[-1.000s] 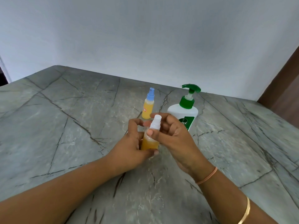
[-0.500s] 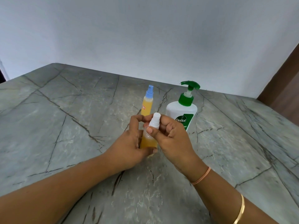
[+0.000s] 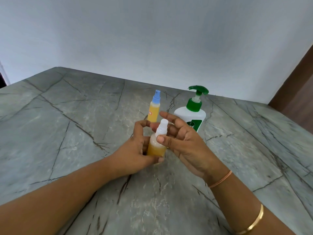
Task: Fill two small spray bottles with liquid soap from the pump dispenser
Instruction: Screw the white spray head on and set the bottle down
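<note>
My left hand [image 3: 135,150] grips the lower body of a small clear spray bottle [image 3: 156,146] holding orange liquid, upright above the table. Its white spray top [image 3: 163,127] is on. My right hand [image 3: 184,141] is beside it with fingers spread and loosened; its thumb tip touches the bottle's shoulder. Behind stands a second small spray bottle [image 3: 154,111] with a blue top and orange liquid. To its right is the white pump dispenser [image 3: 191,116] with a green pump head.
Everything sits on a grey marble-patterned table [image 3: 76,133] against a pale wall. A brown wooden panel [image 3: 301,99] runs along the far right.
My right hand's fingers have let go of the white spray top and spread apart. The left hand keeps hold of the bottle.
</note>
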Demonstrator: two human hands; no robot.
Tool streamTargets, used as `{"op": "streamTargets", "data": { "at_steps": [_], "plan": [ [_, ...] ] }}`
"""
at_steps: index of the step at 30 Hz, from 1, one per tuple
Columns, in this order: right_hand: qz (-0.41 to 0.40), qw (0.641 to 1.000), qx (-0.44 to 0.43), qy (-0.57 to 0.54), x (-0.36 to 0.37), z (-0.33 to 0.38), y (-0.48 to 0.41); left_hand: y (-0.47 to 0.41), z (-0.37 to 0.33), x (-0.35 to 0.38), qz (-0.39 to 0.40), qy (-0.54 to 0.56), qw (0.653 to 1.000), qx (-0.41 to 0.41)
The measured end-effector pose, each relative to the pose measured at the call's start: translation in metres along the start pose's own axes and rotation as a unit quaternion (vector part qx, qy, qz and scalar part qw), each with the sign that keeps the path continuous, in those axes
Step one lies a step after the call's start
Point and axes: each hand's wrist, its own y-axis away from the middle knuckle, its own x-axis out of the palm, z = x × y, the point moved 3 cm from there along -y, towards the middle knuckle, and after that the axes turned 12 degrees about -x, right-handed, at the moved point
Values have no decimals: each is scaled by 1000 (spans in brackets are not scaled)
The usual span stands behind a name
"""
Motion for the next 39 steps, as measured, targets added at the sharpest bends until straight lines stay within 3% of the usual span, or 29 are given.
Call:
{"op": "streamTargets", "data": {
  "at_steps": [7, 12, 22, 29, 39],
  "plan": [
    [49, 997, -8, 58, 2, -5, -2, 1, -1, 0, 1, -8, 1000, -5],
    [20, 996, -18, 89, 6, -6, -3, 2, -3, 1, -2, -14, 1000, 0],
    [-55, 974, -50, 215, 14, -5, 0, 7, -5, 7, -94, -93, 991, 22],
    [-141, 924, -97, 343, 21, -8, 9, 9, -4, 9, -132, -116, 984, 35],
    [-178, 920, -105, 334, 12, 3, -4, -4, 3, -24, -202, -61, 977, -37]
  ]
}}
